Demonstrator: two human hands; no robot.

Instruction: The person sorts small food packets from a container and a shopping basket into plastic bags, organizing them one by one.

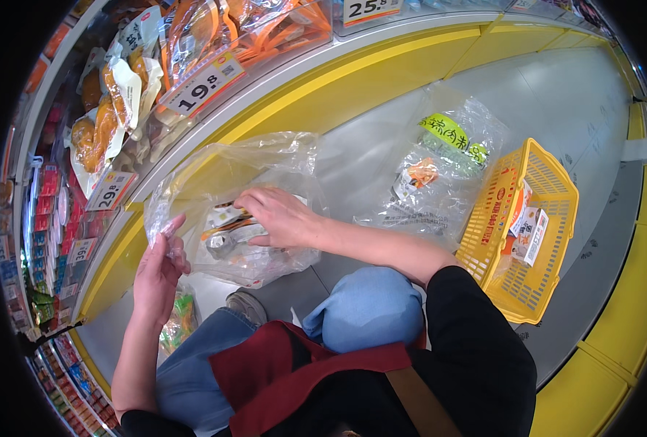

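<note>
A large clear plastic bag (280,156) lies spread before me on the floor, beside the shelf base. My left hand (162,266) has its fingers closed on the bag's left edge. Reaching over the bag's opening, my right hand (276,215) curls its fingers and thumb around small snack packets (229,237) in the bag. The packets are silvery white with orange and dark parts; my fingers and the creased plastic partly hide them.
To the right lies another clear bag (440,197) with a green label and an orange-white packet inside. A yellow basket (483,244) holds a few packages. Price-tagged shelves of packed food (109,109) line the left. Near my left leg sits a green-orange bag (180,320).
</note>
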